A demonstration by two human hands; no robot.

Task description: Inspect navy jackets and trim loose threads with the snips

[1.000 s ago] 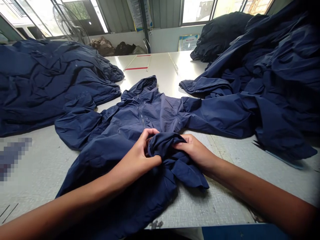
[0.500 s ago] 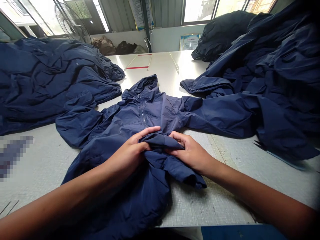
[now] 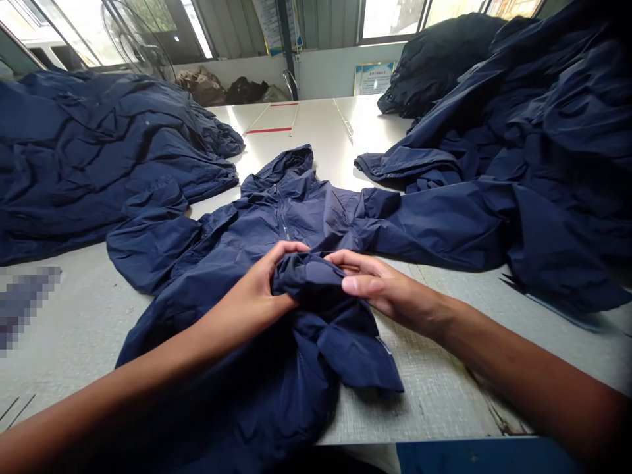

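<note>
A navy hooded jacket (image 3: pixel 237 230) with a front zipper lies spread on the table, its hood pointing away from me. Its lower part is bunched up between my two hands. My left hand (image 3: pixel 269 280) grips the gathered cloth from the left, the thumb below and the fingers behind. From the right, my right hand (image 3: pixel 378 283) pinches the edge of the same bunch between thumb and fingers. Below the hands a flap of navy cloth with a small pale label hangs down to the right. Some fingertips are hidden behind the fabric.
Navy garments are heaped on the left (image 3: pixel 99 151) and on the right (image 3: pixel 553 145). The jacket's right-hand sleeve runs up to the right heap. A flat dark-tipped item (image 3: pixel 557 309) lies partly under cloth. The pale table (image 3: pixel 419 388) ends close in front of me.
Both hands have shifted their grip on the bunched cloth, which is now rounder and raised between them. The lower flap has turned, showing a pale label.
</note>
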